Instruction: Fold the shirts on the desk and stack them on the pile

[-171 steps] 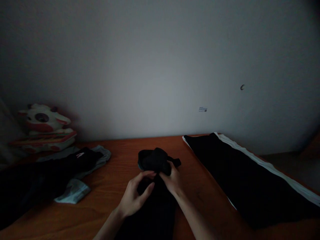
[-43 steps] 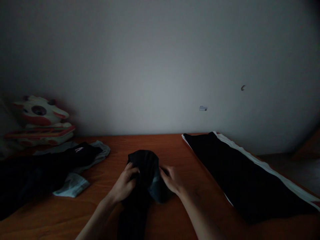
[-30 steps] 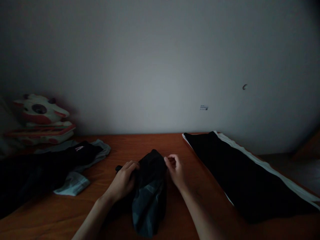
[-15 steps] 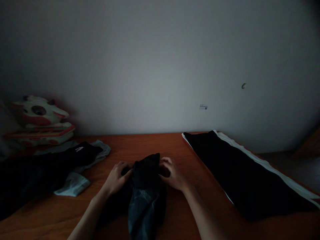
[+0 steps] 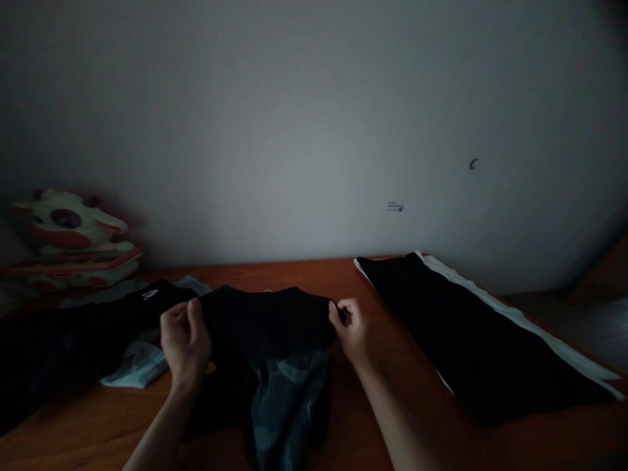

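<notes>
Head view: the left hand (image 5: 185,337) and right hand (image 5: 350,330) pinch opposite upper corners of a black cloth garment (image 5: 275,337) with blue-grey patterning, seemingly to spread its edge wide, over the brown wooden table's (image 5: 98,435) near middle

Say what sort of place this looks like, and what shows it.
Probably a room in a home: a cow-headed toy, a dark garment in the hands, and more clothes spread on a wooden surface.
</notes>
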`<state>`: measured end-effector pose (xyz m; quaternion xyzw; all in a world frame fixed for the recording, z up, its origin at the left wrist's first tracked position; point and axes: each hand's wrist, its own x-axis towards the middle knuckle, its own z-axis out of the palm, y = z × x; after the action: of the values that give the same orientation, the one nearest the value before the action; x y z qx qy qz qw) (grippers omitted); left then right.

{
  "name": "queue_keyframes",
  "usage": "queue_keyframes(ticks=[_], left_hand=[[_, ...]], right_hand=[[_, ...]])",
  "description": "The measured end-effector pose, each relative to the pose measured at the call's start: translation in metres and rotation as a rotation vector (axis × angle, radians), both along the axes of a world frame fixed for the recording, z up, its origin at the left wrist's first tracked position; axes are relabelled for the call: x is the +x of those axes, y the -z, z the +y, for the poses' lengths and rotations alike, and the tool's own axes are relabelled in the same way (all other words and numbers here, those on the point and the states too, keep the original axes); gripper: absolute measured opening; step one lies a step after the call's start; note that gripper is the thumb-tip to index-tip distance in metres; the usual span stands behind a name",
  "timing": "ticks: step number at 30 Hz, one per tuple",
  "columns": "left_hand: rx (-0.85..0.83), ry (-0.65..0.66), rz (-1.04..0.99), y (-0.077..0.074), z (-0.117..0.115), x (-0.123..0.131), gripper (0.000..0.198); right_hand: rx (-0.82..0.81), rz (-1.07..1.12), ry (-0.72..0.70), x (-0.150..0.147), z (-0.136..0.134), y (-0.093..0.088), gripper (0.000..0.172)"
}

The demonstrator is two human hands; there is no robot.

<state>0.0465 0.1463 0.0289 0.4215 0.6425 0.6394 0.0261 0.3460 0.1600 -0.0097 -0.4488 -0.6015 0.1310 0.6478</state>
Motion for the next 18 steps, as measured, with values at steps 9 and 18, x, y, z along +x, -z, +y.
queue_keyframes(ticks=[9, 18], left_hand=[[-0.388, 0.479, 0.226, 0.003, 0.001, 0.005, 0.053], [-0.770, 1.089, 0.331, -0.005, -0.009, -0.034, 0.103]], right_hand=[[-0.176, -0.121, -0.290, 0.015, 0.001, 0.000, 0.020], [-0.733, -0.375, -0.702, 0.037, -0.006, -0.017, 0.073]])
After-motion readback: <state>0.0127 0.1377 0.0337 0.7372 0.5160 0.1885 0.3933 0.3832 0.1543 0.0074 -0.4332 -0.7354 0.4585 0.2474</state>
